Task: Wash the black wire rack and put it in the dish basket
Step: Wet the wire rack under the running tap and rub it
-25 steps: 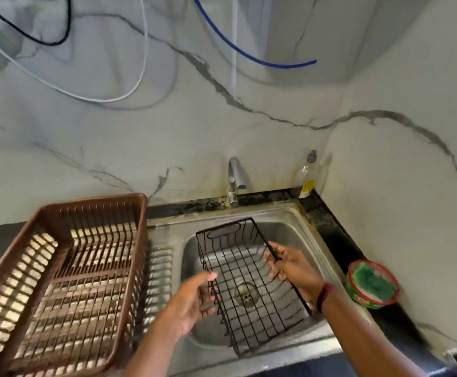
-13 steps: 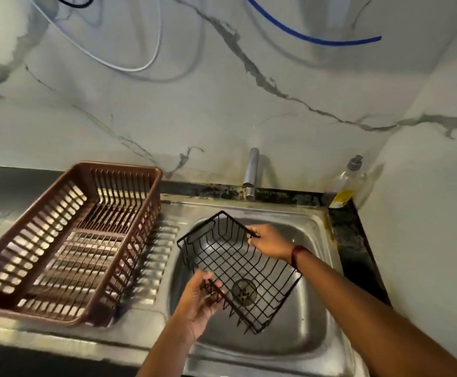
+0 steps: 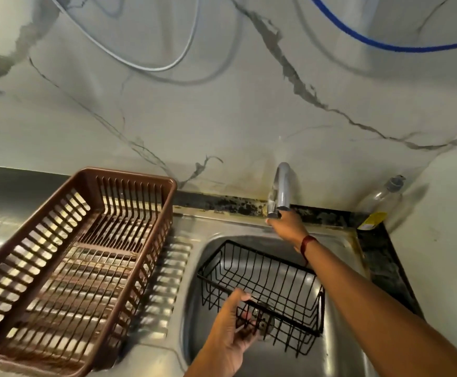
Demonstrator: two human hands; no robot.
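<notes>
Leaving the rack, the right hand [image 3: 287, 227] now closes on the base of the tap [image 3: 282, 186], while the left hand [image 3: 227, 330] curls round the near rim of the black wire rack [image 3: 276, 284], held low inside the sink [image 3: 339, 349]. Wetting comes first (no water runs yet): open the tap with the rack beneath. Left, the brown dish basket [image 3: 129, 176] stands open-topped, just past the sink's edge.

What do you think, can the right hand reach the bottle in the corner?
Probably yes. The right hand is on the tap, and the bottle stands close along the back ledge, with nothing between them. The left hand holds the rack.
</notes>
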